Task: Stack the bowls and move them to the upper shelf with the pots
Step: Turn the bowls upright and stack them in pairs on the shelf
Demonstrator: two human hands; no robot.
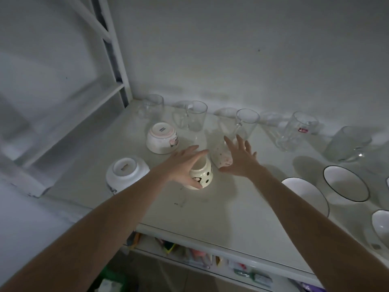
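- Left hand (182, 163): fingers spread and lightly curved over the top of an upturned cream ceramic bowl with black dots (201, 175), thumb down its near side; the fingers lie on the bowl but whether they actually grasp it cannot be told.
- Right hand (240, 158): fingers straight and fanned, released, holding nothing; the palm is just beside an upturned white bowl with pink speckles (221, 158), and contact cannot be confirmed.
- The two bowls stand close together at the middle of the white shelf surface (221, 211).
- An upturned white bowl with a pink band and a small figure print (162, 138) sits behind and to the left, apart from both hands.
- An upturned plain white bowl (127, 173) sits near the left edge of the shelf, apart from the others.
- Three upright white bowls with thin dark rims (346, 183) lie on the right side of the shelf, unstacked.
- A row of clear glass mugs (196, 115) runs along the back against the white wall (231, 49).
- A white metal rack frame (114, 60) rises at the left rear corner.
- Coloured packets (244, 268), blurred, lie on the level beneath.
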